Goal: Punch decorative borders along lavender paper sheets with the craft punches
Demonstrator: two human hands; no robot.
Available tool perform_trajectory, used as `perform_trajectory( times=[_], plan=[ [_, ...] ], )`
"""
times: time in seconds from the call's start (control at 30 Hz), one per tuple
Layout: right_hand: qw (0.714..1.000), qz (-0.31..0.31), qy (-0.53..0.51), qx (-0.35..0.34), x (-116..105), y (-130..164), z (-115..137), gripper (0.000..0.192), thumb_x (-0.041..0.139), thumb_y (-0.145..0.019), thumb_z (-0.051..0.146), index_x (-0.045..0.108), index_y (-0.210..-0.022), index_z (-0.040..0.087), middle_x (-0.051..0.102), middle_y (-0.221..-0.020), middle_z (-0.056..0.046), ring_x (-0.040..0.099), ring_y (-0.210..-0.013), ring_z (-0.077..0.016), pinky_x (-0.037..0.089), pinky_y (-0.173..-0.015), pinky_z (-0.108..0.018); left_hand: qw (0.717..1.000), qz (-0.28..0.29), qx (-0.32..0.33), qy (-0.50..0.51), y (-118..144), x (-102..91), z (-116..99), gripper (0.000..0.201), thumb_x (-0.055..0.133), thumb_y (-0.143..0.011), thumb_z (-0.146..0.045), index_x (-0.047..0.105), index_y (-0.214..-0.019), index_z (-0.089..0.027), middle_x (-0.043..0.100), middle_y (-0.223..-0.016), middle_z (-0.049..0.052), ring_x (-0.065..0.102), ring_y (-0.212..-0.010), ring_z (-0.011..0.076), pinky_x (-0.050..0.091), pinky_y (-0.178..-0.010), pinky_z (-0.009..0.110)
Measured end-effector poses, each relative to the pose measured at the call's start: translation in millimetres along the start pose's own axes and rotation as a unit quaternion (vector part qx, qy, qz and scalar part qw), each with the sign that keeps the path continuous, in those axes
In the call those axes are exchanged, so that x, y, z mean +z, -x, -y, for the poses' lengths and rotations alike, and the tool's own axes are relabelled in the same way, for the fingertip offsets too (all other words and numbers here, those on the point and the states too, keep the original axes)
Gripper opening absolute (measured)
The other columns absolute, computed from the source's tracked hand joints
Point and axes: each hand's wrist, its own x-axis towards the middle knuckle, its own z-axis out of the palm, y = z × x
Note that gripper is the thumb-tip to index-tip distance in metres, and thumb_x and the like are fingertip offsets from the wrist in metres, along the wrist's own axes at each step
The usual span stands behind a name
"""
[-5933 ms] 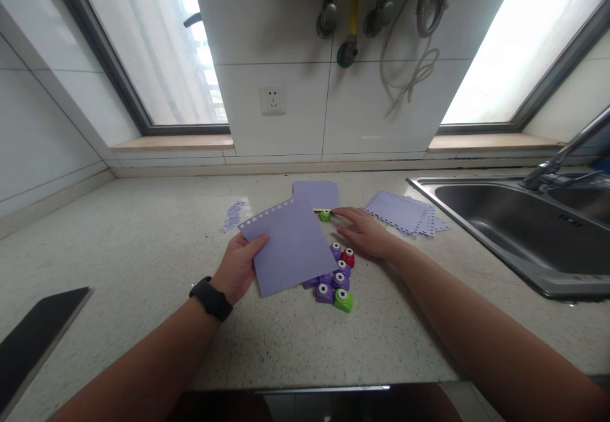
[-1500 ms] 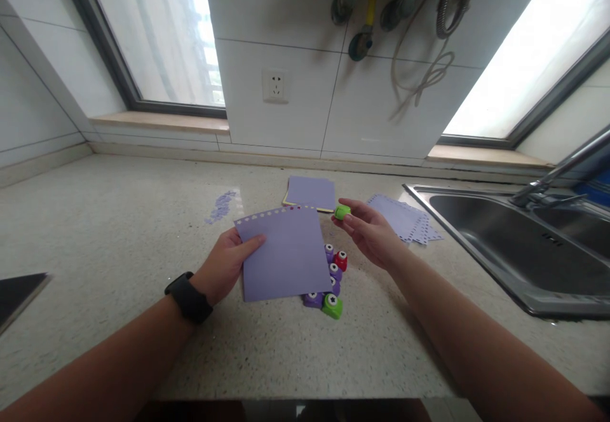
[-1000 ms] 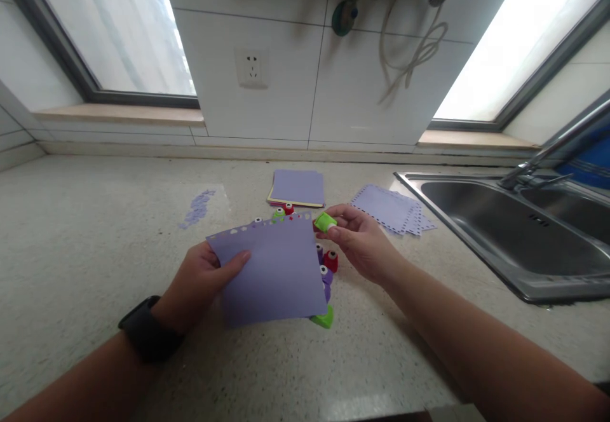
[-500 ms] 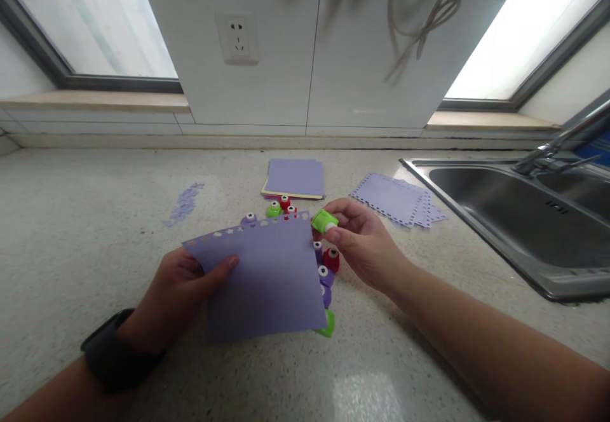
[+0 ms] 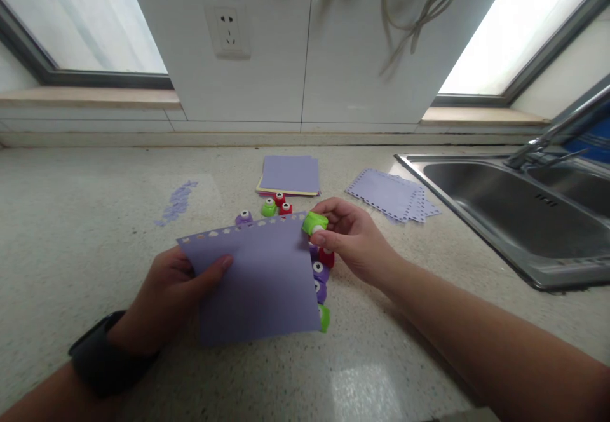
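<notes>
My left hand [image 5: 183,288] pinches a purple sheet of paper [image 5: 260,282] by its left side, thumb on top and fingers underneath. Cut-out shapes run along the sheet's far edge. At its far right corner, my right hand [image 5: 350,234] is closed around a green craft punch [image 5: 315,222], whose head overlaps the paper's edge. Under and beyond the sheet stand more punches: a purple punch [image 5: 244,217], a green punch [image 5: 269,206], a red punch [image 5: 286,209] and, along the right side, another purple punch [image 5: 319,272]. The sheet hides some of them.
A stack of coloured paper [image 5: 290,174] lies near the wall. Purple sheets with punched edges [image 5: 381,193] are fanned beside the steel sink [image 5: 476,212] on the right. Small purple paper bits [image 5: 176,203] form a pile at the left of the speckled counter [image 5: 86,231].
My right hand has brought the green punch leftward onto the sheet's far right corner, where before it was just beside it. The whole view has shifted slightly.
</notes>
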Motion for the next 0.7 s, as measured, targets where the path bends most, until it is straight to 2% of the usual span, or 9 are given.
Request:
perform_trajectory(
  times=[0.4,0.57,0.7],
  plan=[
    [0.997,0.016,0.064,0.035,-2.4,-0.7,-1.1,0.042,0.093,-0.067,0.027,0.070,-0.100,0.016,0.070,-0.078,0.000,0.066,-0.066,-0.0094,0.055,-0.060,-0.020,1.000,0.005,0.001,0.017,0.3,-0.6,0.2,0.032,0.088,-0.071,-0.047,0.080,-0.092,-0.025,0.078,-0.086,0.005,0.073,-0.074,0.0212,0.060,-0.060,0.022],
    [0.998,0.017,0.048,0.039,-1.4,-0.9,0.0,0.040,0.093,-0.068,0.026,0.070,-0.099,0.016,0.073,-0.083,-0.002,0.070,-0.072,-0.0107,0.057,-0.067,-0.022,1.000,0.004,-0.011,0.014,-0.5,-1.5,1.4,0.033,0.088,-0.071,-0.047,0.080,-0.094,-0.024,0.078,-0.088,0.006,0.073,-0.075,0.0214,0.060,-0.061,0.023],
    [0.998,0.019,0.044,0.036,-2.6,-1.1,0.6,0.036,0.091,-0.071,0.030,0.072,-0.100,0.018,0.073,-0.087,-0.002,0.069,-0.072,-0.0103,0.057,-0.066,-0.022,1.000,0.006,-0.018,0.022,-0.8,-1.5,1.9,0.035,0.088,-0.071,-0.048,0.080,-0.093,-0.022,0.078,-0.088,0.007,0.072,-0.073,0.0222,0.061,-0.062,0.026]
  ],
)
